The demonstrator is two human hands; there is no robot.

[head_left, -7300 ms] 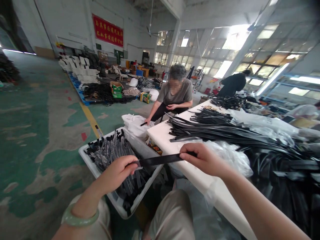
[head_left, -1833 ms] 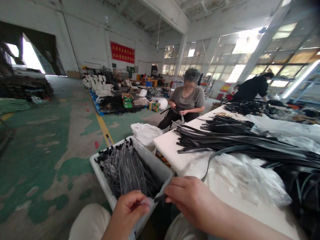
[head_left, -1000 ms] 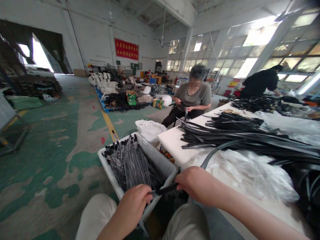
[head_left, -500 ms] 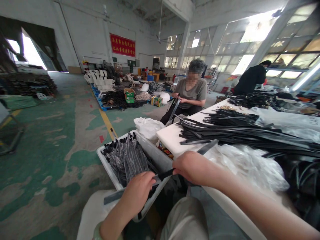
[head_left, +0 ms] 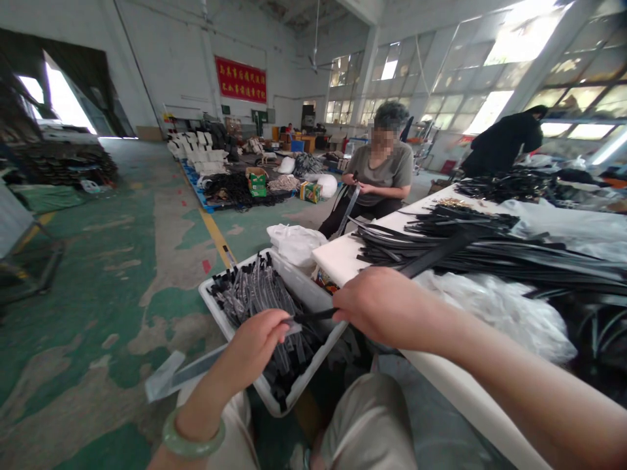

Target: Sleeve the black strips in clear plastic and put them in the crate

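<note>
A: Far left, what trails from the left hand [head_left: 257, 339]?

B: A clear plastic sleeve [head_left: 169, 380], pinched shut between thumb and fingers, its free end hanging over the knee.

A: And the long flat black strip [head_left: 313, 316]?

B: It bridges both hands above the white plastic bin [head_left: 213, 307] of sleeved strips [head_left: 259, 300]; held taut, apparently so the sleeve can slide along it.

A: The right hand [head_left: 375, 303]?

B: Closed around the strip, whose far length runs up over the white counter [head_left: 337, 258] toward the pile of black strips [head_left: 490, 254].

black strap [head_left: 313, 316], half inside clear sleeve [head_left: 196, 369]
</note>
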